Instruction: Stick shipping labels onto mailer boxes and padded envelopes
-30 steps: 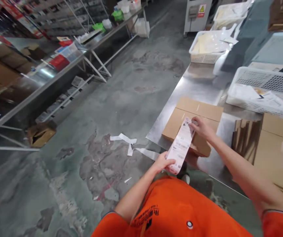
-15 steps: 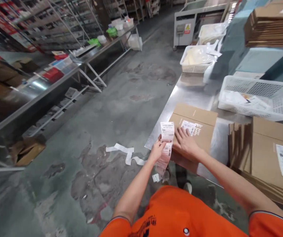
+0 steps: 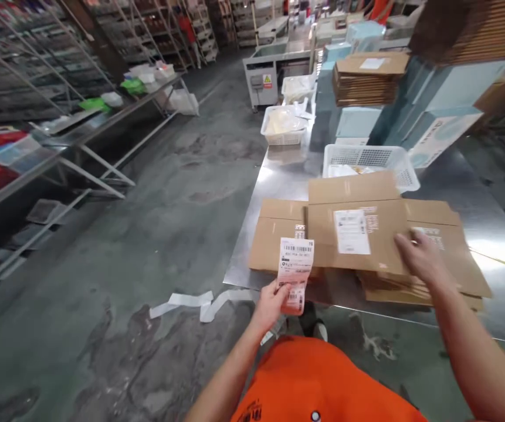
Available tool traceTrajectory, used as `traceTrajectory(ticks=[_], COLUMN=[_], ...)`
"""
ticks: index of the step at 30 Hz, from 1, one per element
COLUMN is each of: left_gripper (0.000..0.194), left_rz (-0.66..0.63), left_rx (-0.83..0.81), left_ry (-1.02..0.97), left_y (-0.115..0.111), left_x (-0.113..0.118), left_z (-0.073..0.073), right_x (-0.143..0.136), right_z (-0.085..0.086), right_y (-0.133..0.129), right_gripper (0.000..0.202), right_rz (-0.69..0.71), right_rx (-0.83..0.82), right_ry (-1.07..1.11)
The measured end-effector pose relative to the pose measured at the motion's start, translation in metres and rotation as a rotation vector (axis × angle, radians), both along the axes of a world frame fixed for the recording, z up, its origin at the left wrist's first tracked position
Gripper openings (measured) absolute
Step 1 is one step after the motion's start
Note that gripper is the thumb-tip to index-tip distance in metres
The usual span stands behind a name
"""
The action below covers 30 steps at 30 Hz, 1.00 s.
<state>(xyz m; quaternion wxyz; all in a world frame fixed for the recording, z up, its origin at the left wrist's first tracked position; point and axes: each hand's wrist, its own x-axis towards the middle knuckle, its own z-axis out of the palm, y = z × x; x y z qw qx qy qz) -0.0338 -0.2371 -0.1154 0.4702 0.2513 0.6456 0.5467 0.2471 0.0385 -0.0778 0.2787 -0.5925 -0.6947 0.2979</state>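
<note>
My left hand (image 3: 273, 303) holds up a strip of white shipping labels (image 3: 295, 266) with barcodes, just in front of the steel table's (image 3: 278, 176) near edge. My right hand (image 3: 420, 258), blurred, lies with fingers apart on the right part of a flat cardboard box (image 3: 358, 234) that bears a white label. That box lies across a stack of flat cartons (image 3: 446, 275) on the right and partly over another flat brown box (image 3: 272, 234) on the left. My orange shirt fills the bottom of the view.
A white plastic basket (image 3: 366, 158) stands behind the boxes; a second basket (image 3: 282, 126) with plastic bags sits farther back. A stack of flat cartons (image 3: 366, 79) rests on light blue boxes (image 3: 437, 129). Paper backing strips (image 3: 195, 305) lie on the floor. Steel shelving (image 3: 80, 135) lines the left.
My right hand left the freshly stuck label and slid the labelled box to the right onto the carton stack. My left hand kept the label strip. The view swung right and up.
</note>
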Motion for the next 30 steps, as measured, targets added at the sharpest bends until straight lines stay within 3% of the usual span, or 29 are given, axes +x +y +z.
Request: traceTrajectory(ticks=[3,5,6,7,9,11,13,17,20,25,27,30], left_gripper=[0.051,0.054,0.054,0.053,0.052,0.049,0.042,0.063,0.036,0.046,0.042,0.042], left_rz=[-0.027,-0.059,-0.081,-0.102,-0.125,-0.123,-0.103,0.066,0.187,0.244,0.220,0.108], left_rx=[-0.093,-0.124,-0.137,-0.147,-0.162,-0.174,-0.149,0.057,0.037,-0.105,-0.155,-0.233], left_ry=[-0.053,-0.063,-0.070,-0.074,-0.069,-0.080,-0.120,-0.137,-0.040,0.067,0.009,-0.133], left_y=[0.006,0.010,0.011,0.012,0.013,0.012,0.011,0.015,0.028,0.045,0.036,0.001], left_x=[0.014,0.023,0.028,0.033,0.041,0.044,0.040,0.017,-0.007,-0.034,-0.038,-0.037], left_z=[-0.003,-0.005,-0.006,-0.005,-0.002,0.005,0.014,0.029,0.023,-0.019,-0.039,-0.067], right_x=[0.083,0.099,0.092,0.075,0.020,-0.043,-0.096,-0.146,-0.158,-0.190,-0.210,-0.238], right_z=[0.034,0.047,0.050,0.050,0.043,0.032,0.020,-0.002,-0.014,-0.039,-0.050,-0.059], right_y=[0.021,0.024,0.021,0.015,-0.008,-0.039,-0.070,-0.109,-0.117,-0.096,-0.073,-0.032], right_gripper=[0.044,0.051,0.058,0.065,0.075,0.070,0.053,0.054,0.050,0.033,0.031,0.027], right_rz=[-0.186,-0.197,-0.137,-0.029,0.322,0.668,0.843,0.885,0.920,0.915,0.886,0.777], right_rx=[-0.086,-0.068,-0.003,0.064,0.096,-0.143,-0.277,-0.348,-0.307,-0.167,-0.060,0.199], right_ry=[-0.163,-0.299,-0.324,-0.297,-0.117,0.067,0.140,0.162,0.145,0.058,-0.016,-0.269])
